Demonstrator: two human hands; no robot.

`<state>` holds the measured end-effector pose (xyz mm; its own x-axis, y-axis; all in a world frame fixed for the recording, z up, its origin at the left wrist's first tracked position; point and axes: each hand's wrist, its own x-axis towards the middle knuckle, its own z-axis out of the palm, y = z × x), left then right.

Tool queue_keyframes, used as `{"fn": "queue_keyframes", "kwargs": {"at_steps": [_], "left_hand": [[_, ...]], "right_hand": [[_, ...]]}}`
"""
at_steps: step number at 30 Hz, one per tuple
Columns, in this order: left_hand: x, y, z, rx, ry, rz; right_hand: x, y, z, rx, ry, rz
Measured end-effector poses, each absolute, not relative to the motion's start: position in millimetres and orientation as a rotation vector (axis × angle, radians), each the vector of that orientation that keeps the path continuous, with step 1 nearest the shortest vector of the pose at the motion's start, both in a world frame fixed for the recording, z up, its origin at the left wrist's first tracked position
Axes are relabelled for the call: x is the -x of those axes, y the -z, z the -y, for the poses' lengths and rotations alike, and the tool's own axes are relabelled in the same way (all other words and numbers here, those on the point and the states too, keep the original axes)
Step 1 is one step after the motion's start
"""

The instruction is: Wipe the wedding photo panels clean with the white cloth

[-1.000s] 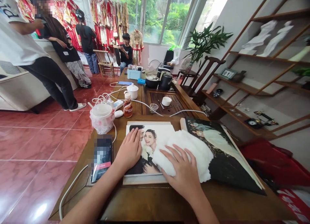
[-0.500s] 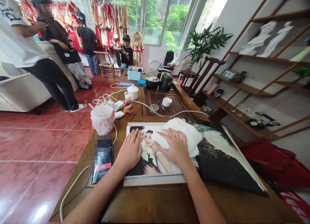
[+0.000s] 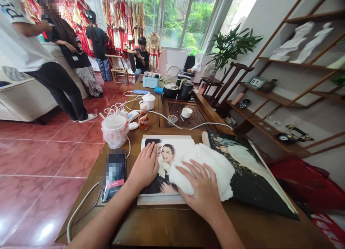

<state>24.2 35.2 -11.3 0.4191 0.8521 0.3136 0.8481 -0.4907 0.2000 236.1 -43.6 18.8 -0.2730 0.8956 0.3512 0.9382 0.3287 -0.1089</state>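
Fluffy white towel [image 3: 218, 173] bunched on open wedding photo album [image 3: 256, 184]
We see right hand [image 3: 199, 191] pressing flat on the towel, not gripping; left hand [image 3: 144, 166] lies open on the glossy print; album sits on wooden table [image 3: 161, 220].

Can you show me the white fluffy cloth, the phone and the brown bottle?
white fluffy cloth [image 3: 221, 171]: head view, on its right part
phone [image 3: 114, 173]: head view, on its screen
brown bottle [image 3: 143, 121]: head view, on its label
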Motion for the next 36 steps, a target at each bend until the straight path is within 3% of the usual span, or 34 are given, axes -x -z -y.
{"fn": "queue_keyframes", "kwargs": {"at_steps": [13,25,36], "left_hand": [[-21.9,11.4,-28.6,-2.632,-0.599,-1.58],[-23.6,8.6,-34.8,-2.626,-0.564,-1.577],[-20.4,11.7,-30.0,-2.628,-0.596,-1.563]], "right_hand": [[-220.4,-22.6,-15.9,1.569,0.202,2.178],[-222.4,-18.5,46.0,1.578,0.132,2.261],[-221.0,-18.1,-12.3,1.565,0.196,2.204]]}}
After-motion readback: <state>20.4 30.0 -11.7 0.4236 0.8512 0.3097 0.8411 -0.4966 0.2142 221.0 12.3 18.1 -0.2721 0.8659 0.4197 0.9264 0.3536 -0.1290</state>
